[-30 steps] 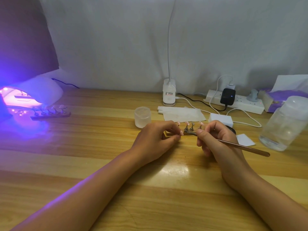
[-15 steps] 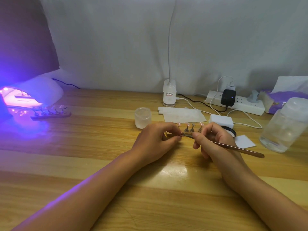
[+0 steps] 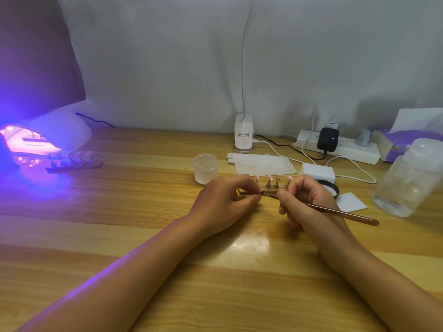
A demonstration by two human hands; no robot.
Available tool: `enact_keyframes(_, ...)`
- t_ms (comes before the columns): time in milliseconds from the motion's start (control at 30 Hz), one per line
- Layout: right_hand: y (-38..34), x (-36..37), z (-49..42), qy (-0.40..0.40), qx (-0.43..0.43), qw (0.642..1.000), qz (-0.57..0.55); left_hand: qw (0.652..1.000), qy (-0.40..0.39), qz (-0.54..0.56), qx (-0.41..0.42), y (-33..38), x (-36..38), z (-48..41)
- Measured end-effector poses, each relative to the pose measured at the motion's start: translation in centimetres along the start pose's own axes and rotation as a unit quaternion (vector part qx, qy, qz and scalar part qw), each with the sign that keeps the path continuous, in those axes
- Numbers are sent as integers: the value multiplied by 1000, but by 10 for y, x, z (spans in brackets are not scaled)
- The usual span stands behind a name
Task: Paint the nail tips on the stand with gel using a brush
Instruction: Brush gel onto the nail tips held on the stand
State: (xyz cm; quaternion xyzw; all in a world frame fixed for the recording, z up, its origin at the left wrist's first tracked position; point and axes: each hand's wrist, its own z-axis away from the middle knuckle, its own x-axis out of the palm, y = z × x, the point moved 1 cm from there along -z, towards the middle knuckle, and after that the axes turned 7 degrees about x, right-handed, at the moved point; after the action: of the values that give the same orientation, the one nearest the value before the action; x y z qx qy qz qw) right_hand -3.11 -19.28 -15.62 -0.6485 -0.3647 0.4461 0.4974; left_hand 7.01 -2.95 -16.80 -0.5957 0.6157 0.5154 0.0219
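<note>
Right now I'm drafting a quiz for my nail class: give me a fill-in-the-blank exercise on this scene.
1. The brush is held in the ____ hand.
2. The curing lamp glows ____.
3. The small frosted jar stands to the ____ of the stand being painted.

Missing words: right; purple; left

Count on my surface (image 3: 119, 236): two nail stands, one (image 3: 242, 193) at my hands and one (image 3: 74, 164) by the single lit curing lamp (image 3: 45, 137). One brush (image 3: 335, 212). One frosted jar (image 3: 205, 168). One clear bottle (image 3: 407, 178). One power strip (image 3: 347, 149).
</note>
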Motion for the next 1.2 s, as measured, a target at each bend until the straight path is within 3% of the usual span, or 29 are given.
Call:
enact_keyframes(600,2,-1,-1,17,11,1000,-12,1000,15,9,9,-1,1,-1)
enact_keyframes(1200,2,-1,-1,36,14,999,-23,988,62,94,-106,-8,-7,-7)
